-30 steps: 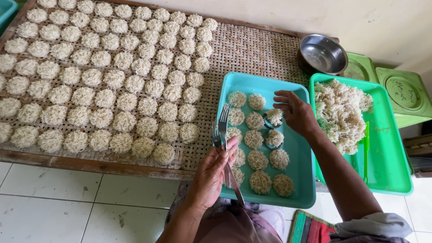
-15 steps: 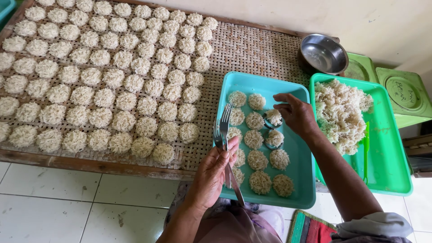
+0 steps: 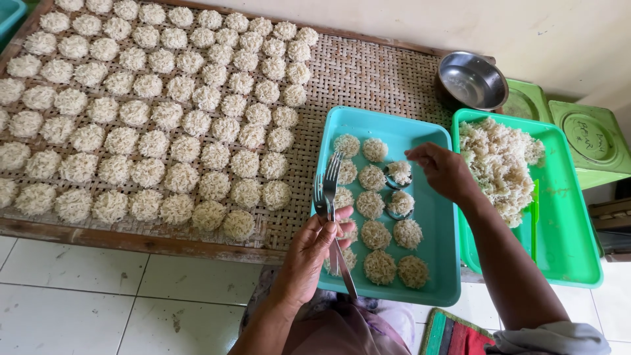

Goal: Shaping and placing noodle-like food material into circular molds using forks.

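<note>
Noodle patties (image 3: 384,209) look light and crumbly; lift by the ring mould (image 3: 398,179) under the right hand's (image 3: 445,172) loosely curled, empty fingers; left hand (image 3: 314,253) grips two forks (image 3: 329,197).

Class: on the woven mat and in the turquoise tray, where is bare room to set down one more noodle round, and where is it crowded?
Bare: the woven mat between its rounds and the steel bowl, and the turquoise tray along its right side. Crowded: the mat's left and the tray's left half.
</note>
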